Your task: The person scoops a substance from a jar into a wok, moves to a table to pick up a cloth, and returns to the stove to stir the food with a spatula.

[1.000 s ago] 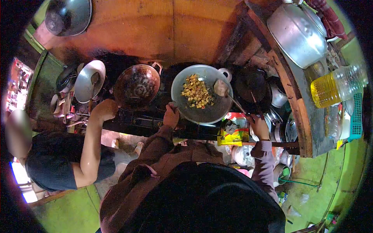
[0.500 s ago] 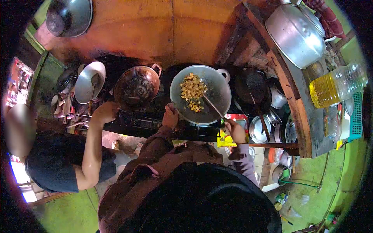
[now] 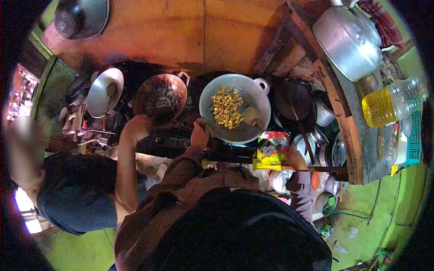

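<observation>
A grey metal wok (image 3: 220, 134) sits on the stove in front of me, with small browned, diced food (image 3: 226, 106) in its middle. Closed at the wok's lower left edge, my left hand (image 3: 199, 136) grips its ear-like handle. The spatula's head (image 3: 251, 116) rests in the wok at the right side of the food. My right hand (image 3: 294, 158), smeared by motion, is to the lower right of the wok, closed around the spatula's handle end, which is blurred. Just left of that hand is a yellow packet (image 3: 269, 160).
Left of me, another person's hand (image 3: 136, 127) is beside a browned wok (image 3: 160, 97). A pale wok (image 3: 101, 101) leans farther left. A blackened pan (image 3: 294, 99) stands to the right. A kettle (image 3: 346, 43) and an oil bottle (image 3: 377, 106) occupy the right shelf.
The spatula has moved down and right in the wok, and the food is more gathered. My right hand has moved right and slightly down. The other person's hand has shifted right.
</observation>
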Motion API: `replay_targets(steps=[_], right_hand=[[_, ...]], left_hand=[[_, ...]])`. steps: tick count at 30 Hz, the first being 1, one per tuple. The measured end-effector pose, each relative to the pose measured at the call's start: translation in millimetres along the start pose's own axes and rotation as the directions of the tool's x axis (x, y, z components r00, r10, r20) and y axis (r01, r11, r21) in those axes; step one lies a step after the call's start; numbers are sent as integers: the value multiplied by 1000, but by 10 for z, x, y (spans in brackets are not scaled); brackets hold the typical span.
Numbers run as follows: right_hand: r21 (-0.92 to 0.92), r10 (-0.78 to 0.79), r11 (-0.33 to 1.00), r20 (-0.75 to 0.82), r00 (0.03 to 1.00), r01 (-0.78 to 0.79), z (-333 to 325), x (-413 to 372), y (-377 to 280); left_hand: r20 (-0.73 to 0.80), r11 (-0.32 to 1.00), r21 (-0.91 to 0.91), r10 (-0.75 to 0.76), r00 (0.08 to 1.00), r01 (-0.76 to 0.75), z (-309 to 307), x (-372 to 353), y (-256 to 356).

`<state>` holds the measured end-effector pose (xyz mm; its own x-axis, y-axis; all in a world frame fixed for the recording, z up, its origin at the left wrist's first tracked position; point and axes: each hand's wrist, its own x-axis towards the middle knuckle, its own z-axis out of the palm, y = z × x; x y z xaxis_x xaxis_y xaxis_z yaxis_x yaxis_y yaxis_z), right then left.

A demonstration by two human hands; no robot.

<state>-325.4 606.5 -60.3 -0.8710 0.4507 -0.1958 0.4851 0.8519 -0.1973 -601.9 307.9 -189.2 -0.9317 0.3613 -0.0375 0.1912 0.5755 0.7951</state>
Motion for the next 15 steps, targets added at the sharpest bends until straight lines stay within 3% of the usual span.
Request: replay_targets(steps=[1, 2, 3, 4, 6, 7, 8, 9, 10, 11, 14, 15], right_hand=[[136, -171, 978, 94, 981, 158, 234, 56, 118], [288, -330, 918, 180, 927, 271, 472, 112, 240], [136, -445, 895, 197, 874, 425, 599, 162, 160], [258, -344, 919, 155, 926, 298, 581, 175, -77], [455, -78, 890, 123, 989, 14, 591, 274, -528], [458, -78, 889, 120, 990, 14, 702, 332, -549], [508, 17, 859, 94, 995, -62, 826, 416, -568], [558, 113, 819, 70, 991, -133, 838, 472, -629], [564, 111, 824, -75, 991, -50, 827, 469, -652], [565, 113, 824, -82, 990, -47, 789, 448, -632], [328, 144, 943, -276, 950, -47, 374, 238, -691], [203, 222, 964, -246, 943, -174, 176, 137, -746]], left_hand=[[-82, 995, 24, 99, 992, -97, 90, 31, -130], [-86, 995, 25, 97, 992, -95, 28, 12, -44], [-29, 999, 32, -37, 999, 38, -91, -23, 157], [27, 985, 46, -168, 985, 167, -151, -32, 282], [48, 992, 9, -127, 991, 127, -114, -20, 179], [67, 996, -23, -85, 994, 87, -138, -27, 184], [65, 997, -19, -79, 995, 81, -156, -19, 205], [130, 982, 43, -190, 973, 186, -243, -20, 351], [187, 953, 110, -300, 935, 284, -292, -7, 443], [186, 955, 109, -294, 938, 277, -281, -11, 433], [64, 981, 106, -171, 983, 163, -170, -42, 281], [10, 990, 92, -110, 994, 109, -121, -46, 200]])
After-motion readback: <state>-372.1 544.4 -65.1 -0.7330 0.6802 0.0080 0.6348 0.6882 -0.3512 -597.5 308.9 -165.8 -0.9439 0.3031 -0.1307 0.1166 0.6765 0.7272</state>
